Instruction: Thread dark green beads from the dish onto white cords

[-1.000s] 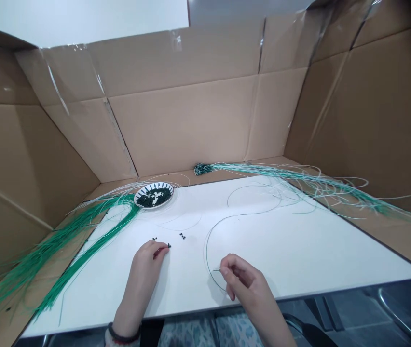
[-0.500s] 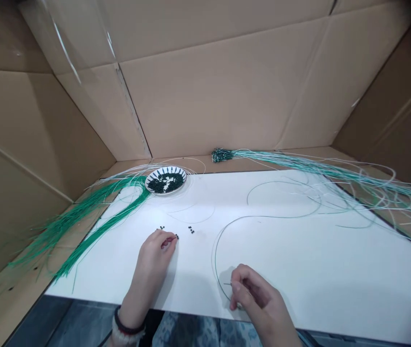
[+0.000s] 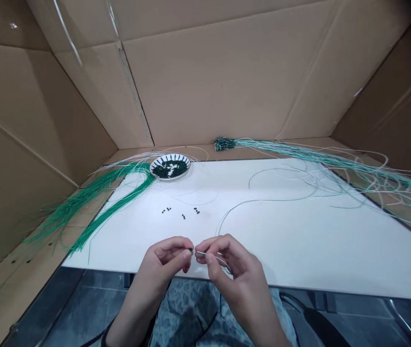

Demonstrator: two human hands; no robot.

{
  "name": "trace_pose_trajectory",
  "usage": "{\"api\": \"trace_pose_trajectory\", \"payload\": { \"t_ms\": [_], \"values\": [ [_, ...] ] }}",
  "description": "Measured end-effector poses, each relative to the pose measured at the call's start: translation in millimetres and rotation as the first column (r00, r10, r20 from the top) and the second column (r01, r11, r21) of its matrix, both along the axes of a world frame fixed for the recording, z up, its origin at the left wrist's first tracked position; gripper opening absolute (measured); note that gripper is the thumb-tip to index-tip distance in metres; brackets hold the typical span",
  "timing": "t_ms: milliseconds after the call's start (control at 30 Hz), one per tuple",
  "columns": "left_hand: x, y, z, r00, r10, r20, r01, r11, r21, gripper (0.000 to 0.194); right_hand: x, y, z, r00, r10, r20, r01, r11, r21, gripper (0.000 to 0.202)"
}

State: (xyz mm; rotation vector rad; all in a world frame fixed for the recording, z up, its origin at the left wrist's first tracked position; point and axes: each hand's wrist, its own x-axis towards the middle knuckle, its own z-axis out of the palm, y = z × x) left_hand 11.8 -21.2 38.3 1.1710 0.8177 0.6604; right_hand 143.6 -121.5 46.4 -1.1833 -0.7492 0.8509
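Between thumb and index finger, my left hand [image 3: 167,262] pinches a tiny dark bead [image 3: 191,249]. Facing it, my right hand [image 3: 232,270] grips a thin pale cord [image 3: 201,253], whose tip points left at the bead with a small gap between them. The cord loops under the right fingers, and a long thin green strand [image 3: 243,202] runs from there up and right across the white board [image 3: 299,236]. Several loose dark beads [image 3: 184,216] lie on the board beyond my hands.
A striped plate [image 3: 152,169] of dark beads stands at the back left. Green cord bundles [image 3: 118,202] spread left of it. Another bundle with a dark beaded end [image 3: 224,143] lies along the back right. Cardboard walls [image 3: 220,86] enclose the board.
My left hand has lifted from the beads on the board and moved right and nearer, a bead in its pinch. My right hand has moved left with the cord to meet it.
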Motion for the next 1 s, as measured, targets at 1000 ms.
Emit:
{"api": "trace_pose_trajectory", "payload": {
  "t_ms": [1000],
  "values": [
    [-2.5,-15.9,31.6,0.966,0.205,0.155,-0.132,0.914,-0.384,0.036,-28.3,24.8,11.8,0.973,-0.199,0.115,0.186,0.976,0.111,0.014]
  ]
}}
